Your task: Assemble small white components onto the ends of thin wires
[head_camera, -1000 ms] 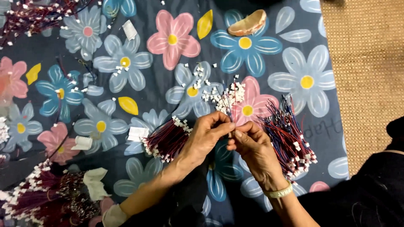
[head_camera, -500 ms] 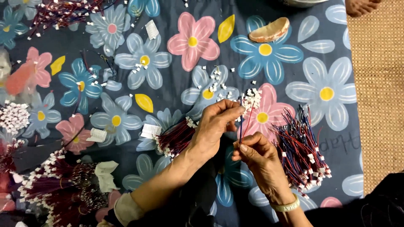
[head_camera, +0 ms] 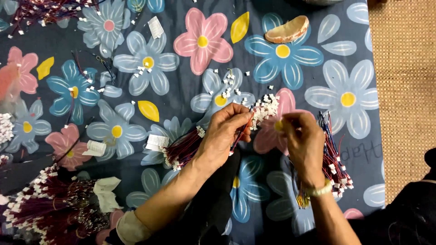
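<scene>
Covering nearly the whole view, a dark cloth (head_camera: 190, 90) with big blue and pink flowers carries all the work, and a woven mat (head_camera: 404, 90) shows past its right edge. At the lower left corner of the cloth lies the largest heap (head_camera: 50, 208), many red and dark wires with white plugs already on their ends; I judge this is the finished part, and it is big. A smaller heap (head_camera: 45, 9) of the same kind lies at the upper left corner. Near the right edge, just under the right hand, a bundle (head_camera: 334, 159) of wires waits, and a second bundle (head_camera: 181, 149) lies under the left wrist, toward the middle of the lower edge; whether these are done or still to do, I cannot tell surely, though white ends show on both. A beige shell-like dish (head_camera: 287, 30) sits near the upper edge, apart from everything. In the middle, a pile of plugs (head_camera: 265, 108) is between the two hands, and more plugs are scattered over the flowers above it, so much material is left. The left hand (head_camera: 225, 136) is closed, pinching one thin red wire (head_camera: 240, 131) between fingers and thumb, its tip pointing to the pile. The right hand (head_camera: 302, 138) is curled with fingertips together near the pile; what it grips is too small to see.
</scene>
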